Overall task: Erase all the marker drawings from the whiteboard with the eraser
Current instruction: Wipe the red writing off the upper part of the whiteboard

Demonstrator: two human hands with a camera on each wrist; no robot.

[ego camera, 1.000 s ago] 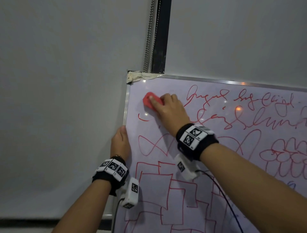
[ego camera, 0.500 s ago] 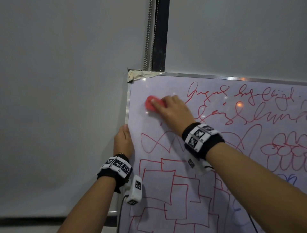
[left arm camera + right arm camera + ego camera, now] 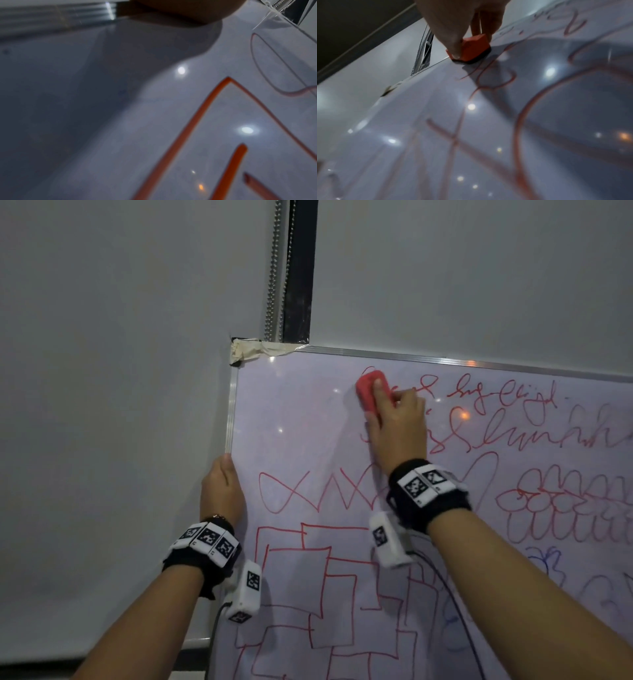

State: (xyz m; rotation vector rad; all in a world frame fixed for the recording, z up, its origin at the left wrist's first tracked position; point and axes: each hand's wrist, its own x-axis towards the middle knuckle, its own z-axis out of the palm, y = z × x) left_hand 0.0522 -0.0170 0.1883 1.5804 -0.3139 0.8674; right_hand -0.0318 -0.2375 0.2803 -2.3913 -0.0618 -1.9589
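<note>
My right hand (image 3: 399,422) has its fingers (image 3: 455,44) clamped on the eraser (image 3: 371,393), flat on the board (image 3: 291,419) up top by the red scribbles (image 3: 507,436). Left hand (image 3: 221,491) grips the board's left edge. I'd press even, overlapping strokes rightward.

The whiteboard (image 3: 294,419) runs off the right and bottom edges; left hand's (image 3: 221,491) fingers hide behind its frame.
</note>
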